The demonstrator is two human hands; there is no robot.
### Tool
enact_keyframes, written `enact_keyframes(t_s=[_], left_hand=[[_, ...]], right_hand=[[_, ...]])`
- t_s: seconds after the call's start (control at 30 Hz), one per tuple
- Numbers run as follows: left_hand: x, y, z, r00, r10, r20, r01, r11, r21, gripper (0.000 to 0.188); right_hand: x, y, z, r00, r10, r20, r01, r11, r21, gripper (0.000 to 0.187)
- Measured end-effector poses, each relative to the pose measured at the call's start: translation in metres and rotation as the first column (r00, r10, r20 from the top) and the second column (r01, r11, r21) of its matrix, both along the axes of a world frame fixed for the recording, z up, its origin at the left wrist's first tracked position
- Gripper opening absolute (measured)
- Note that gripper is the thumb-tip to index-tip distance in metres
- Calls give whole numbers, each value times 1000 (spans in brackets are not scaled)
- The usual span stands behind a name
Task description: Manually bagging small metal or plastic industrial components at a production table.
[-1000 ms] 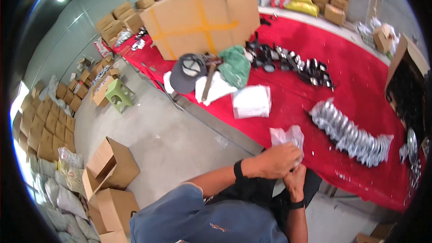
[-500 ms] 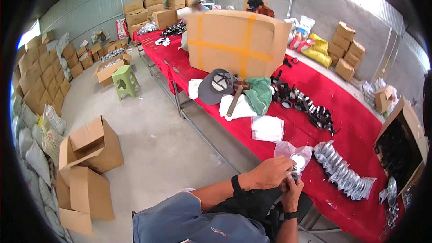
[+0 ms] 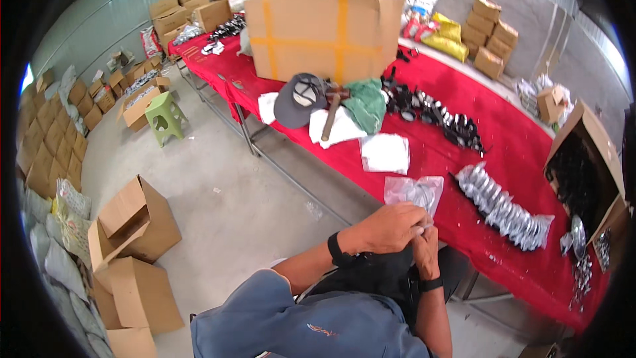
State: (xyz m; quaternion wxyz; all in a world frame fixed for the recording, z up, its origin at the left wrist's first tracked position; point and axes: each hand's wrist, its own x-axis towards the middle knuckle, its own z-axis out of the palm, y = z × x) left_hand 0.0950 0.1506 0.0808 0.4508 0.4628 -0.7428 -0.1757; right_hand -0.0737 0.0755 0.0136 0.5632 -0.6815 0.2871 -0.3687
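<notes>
My left hand (image 3: 396,227) and my right hand (image 3: 426,250) are together at the near edge of the red-covered table, fingers closed. Between them they grip the near end of a clear plastic bag (image 3: 412,189), which spreads out beyond my fingertips. Something curved shows faintly inside the bag; its near part is covered by my fingers. Just beyond the bag lies a stack of flat white bags (image 3: 385,153). To the right, a row of round bagged parts (image 3: 507,209) stretches across the cloth.
A large carton (image 3: 324,36) stands on the table (image 3: 464,86). Near it are a cap (image 3: 301,101), a hammer (image 3: 331,117), a green cloth (image 3: 364,105) and black parts (image 3: 434,113). An open carton (image 3: 589,159) sits right; floor cartons (image 3: 136,219) and a green stool (image 3: 165,118) are left.
The view has shifted, so the table appears higher and further left. The shiny round piece seen at the bag's near end is now hidden. Both hands stay closed together at the bag.
</notes>
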Motion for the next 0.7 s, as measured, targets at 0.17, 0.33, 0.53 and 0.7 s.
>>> enact_keyframes(t_s=[0.17, 0.33, 0.53, 0.7], left_hand=[[-13, -17, -13, 995, -37, 91, 35, 999, 27, 20], [-19, -24, -33, 766, 207, -609, 8, 944, 331, 24], [-20, -62, -61, 773, 383, -506, -199, 903, 381, 65], [-30, -68, -59, 755, 253, -605, 136, 842, 521, 66]], right_hand=[[-3, -40, -50, 994, 31, -100, -61, 950, -306, 30], [3, -48, -39, 982, -184, 45, 184, 983, 16, 24], [-14, -47, -7, 976, -189, 110, 195, 980, -48, 36], [-15, -53, -18, 991, -118, 54, 124, 985, -122, 35]])
